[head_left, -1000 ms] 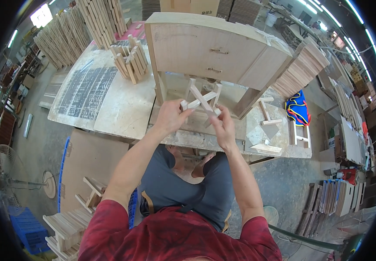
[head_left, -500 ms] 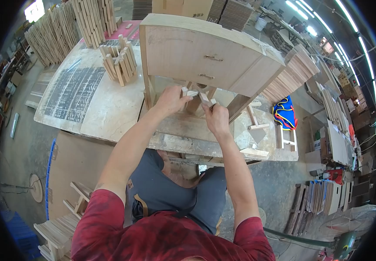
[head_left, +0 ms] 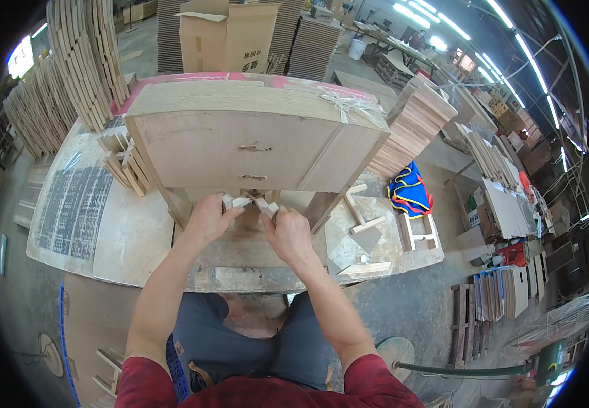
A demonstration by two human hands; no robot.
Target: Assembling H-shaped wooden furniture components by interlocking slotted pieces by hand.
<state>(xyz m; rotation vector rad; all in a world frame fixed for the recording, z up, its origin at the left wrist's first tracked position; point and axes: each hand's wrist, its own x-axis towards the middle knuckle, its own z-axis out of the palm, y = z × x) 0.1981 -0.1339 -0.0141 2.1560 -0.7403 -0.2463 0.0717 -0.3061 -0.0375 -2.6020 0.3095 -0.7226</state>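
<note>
Two hands, head view: both bare, raised over the near side of a worn workbench (head_left: 138, 248).
Left hand (head_left: 207, 219): thumb and fingers pinching the end of a pale wooden stick (head_left: 240, 202).
Right hand (head_left: 287, 234): fingers curled around a second stick (head_left: 264, 205), its end poking out above the fist.
Sticks: between the hands, slanting toward each other at the lower edge of the cabinet front; whether they are joined cannot be told.
Wooden cabinet (head_left: 206, 146): upright on the bench beyond the hands, two metal handles on its face, white string (head_left: 353, 106) on top.
Bench, left: a cluster of short wooden strips (head_left: 129, 166) near the cabinet's side.
Bench, right: an H-shaped wooden frame (head_left: 359, 212), a blue cloth (head_left: 408, 192) with yellow edging, a small rung frame (head_left: 418, 238) touching the cloth, a flat offcut (head_left: 365, 269) near the front edge.
Behind: an open cardboard box (head_left: 202, 42), well apart from the hands.
</note>
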